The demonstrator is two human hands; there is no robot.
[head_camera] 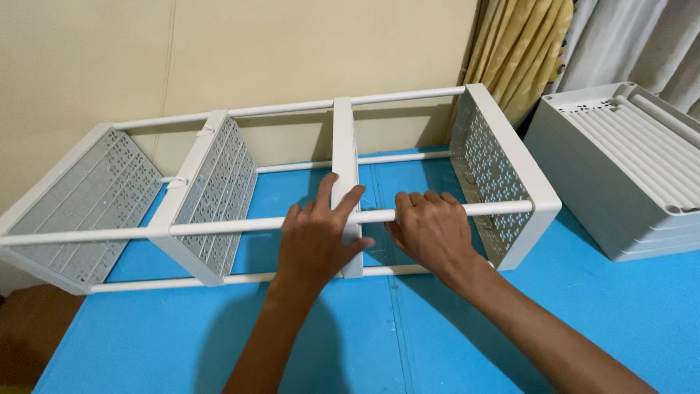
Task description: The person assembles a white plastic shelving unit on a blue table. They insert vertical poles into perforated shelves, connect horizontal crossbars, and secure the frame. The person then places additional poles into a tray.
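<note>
A white plastic shelf rack (219, 225) lies on its side on a blue mat (379, 343), with several perforated grey shelf panels joined by long white poles. My left hand (315, 237) rests on the third panel (345, 142) where the near top pole (240, 225) passes through it, fingers spread over the panel's edge. My right hand (432, 232) is closed around the same pole just right of that panel. The rightmost panel (496, 171) stands a little beyond my right hand.
A stack of grey shelf trays (620, 168) with loose white poles on top sits at the right. Yellow and grey curtains (554, 44) hang behind it. A cream wall (219, 51) runs along the back. Brown floor (29, 335) shows at the lower left.
</note>
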